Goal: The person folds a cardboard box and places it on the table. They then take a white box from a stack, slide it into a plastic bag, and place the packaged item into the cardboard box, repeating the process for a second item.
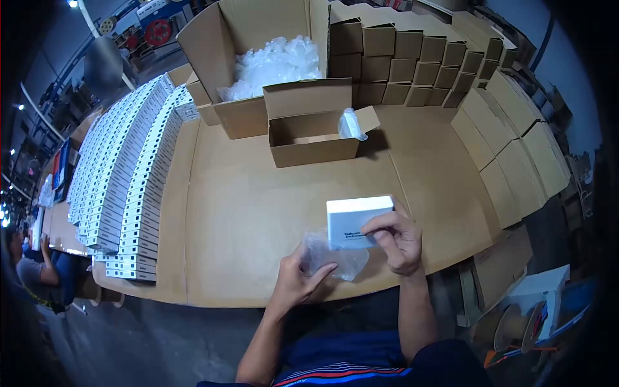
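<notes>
My right hand [398, 244] grips a small white box [354, 222] with dark print on its front, holding it upright by its right end. Just below and left of it, my left hand [300, 274] is closed on a clear bubble-wrap bag [345, 261], whose upper part lies behind or against the lower edge of the box. Farther back on the table stands an open brown carton [314, 155] with its lid raised. A clear plastic-wrapped piece [350, 124] rests at that carton's right end.
Stacked white boxes [138, 222] line the left side. A large carton [242, 121] of clear bags [280, 61] stands at the back. Brown cartons [409, 64] fill the back right, with more [512, 151] at the right edge. Another person [45, 274] is at far left.
</notes>
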The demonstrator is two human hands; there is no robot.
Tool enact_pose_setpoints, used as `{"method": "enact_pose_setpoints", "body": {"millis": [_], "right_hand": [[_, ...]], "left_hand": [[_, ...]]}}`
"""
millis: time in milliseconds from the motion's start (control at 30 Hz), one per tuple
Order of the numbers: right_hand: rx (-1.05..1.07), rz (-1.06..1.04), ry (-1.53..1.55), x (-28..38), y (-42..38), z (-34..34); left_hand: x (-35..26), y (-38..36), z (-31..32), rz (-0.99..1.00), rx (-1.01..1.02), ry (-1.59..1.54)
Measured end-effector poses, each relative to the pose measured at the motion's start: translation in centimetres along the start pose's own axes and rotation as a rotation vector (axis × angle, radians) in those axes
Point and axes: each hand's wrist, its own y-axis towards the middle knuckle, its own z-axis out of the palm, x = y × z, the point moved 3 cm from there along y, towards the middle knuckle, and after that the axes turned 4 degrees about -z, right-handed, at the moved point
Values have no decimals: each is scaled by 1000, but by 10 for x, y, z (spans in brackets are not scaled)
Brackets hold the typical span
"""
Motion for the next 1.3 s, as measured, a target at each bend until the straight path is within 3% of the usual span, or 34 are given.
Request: {"method": "enact_pose_setpoints", "body": {"millis": [267, 400, 600, 700, 833, 900, 933, 1067, 1200, 1233, 1300], "right_hand": [[115, 113, -94, -6, 7, 24], [35, 254, -1, -20, -2, 30], [-54, 321, 74, -27, -4, 31], [-13, 241, -5, -27, -3, 33], [55, 367, 41, -26, -1, 29], [40, 530, 180, -33, -6, 29], [30, 610, 250, -36, -9, 29], [228, 554, 234, -32, -10, 31], [-60, 496, 315, -28, -21, 33], [-100, 616, 385, -28, -29, 33], [-144, 634, 498, -37, -49, 44]], "left_hand": [[6, 3, 3, -10, -118, -55], [11, 3, 1, -93, -24, -79], [17, 2, 3, -197, 43, -482], [19, 4, 3, -173, 10, -478], [13, 4, 2, -206, -10, -428], [12, 2, 0, -183, -6, -400], [22, 1, -1, -217, 9, -505], [41, 1, 2, -279, -7, -756], [37, 2, 4, -276, -145, -899], [35, 3, 2, -242, -178, -903], [31, 6, -1, -187, -223, -907]]}}
